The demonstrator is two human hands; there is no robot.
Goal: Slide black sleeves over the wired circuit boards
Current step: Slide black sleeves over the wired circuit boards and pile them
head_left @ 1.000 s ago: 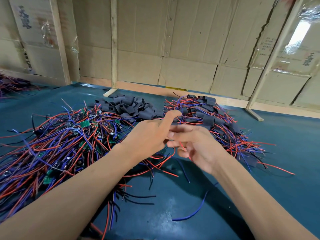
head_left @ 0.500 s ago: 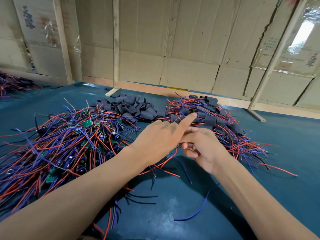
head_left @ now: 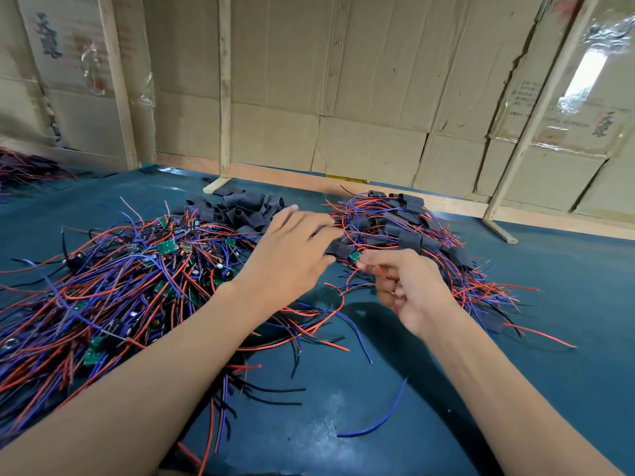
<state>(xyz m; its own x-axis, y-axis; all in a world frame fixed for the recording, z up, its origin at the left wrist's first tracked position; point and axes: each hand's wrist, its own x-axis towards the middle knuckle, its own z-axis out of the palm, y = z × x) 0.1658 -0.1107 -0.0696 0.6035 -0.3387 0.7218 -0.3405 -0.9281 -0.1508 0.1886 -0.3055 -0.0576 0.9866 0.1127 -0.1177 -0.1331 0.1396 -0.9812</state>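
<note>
Two hands have drawn apart since half a second ago, when they were pressed together over one unit. The left hand (head_left: 285, 259) now lies flatter and blurred with motion, fingers (head_left: 302, 218) loosely spread and reaching toward twelve o'clock; it appears to hold nothing, though whether its lower fingers touch anything I cannot tell. The right hand (head_left: 409, 290) has its fingers curled, pinching red and blue wires just behind a small green circuit board (head_left: 354, 256) whose far end sits inside a short black tube sleeve (head_left: 338, 249).

That points, I judge, to one sleeve having just gone on, with the unit about to be dropped. The heap of finished sleeved boards with red and blue leads (head_left: 409, 235) lies at one o'clock of the right hand, touching its far side. The pile of loose black sleeves (head_left: 240, 209) lies at eleven o'clock of the left hand, and the large tangle of bare green boards on red, blue and black wires (head_left: 113, 283) spreads at nine o'clock over the dark teal tabletop (head_left: 567, 304). Much of the task remains, judging by that tangle.
</note>
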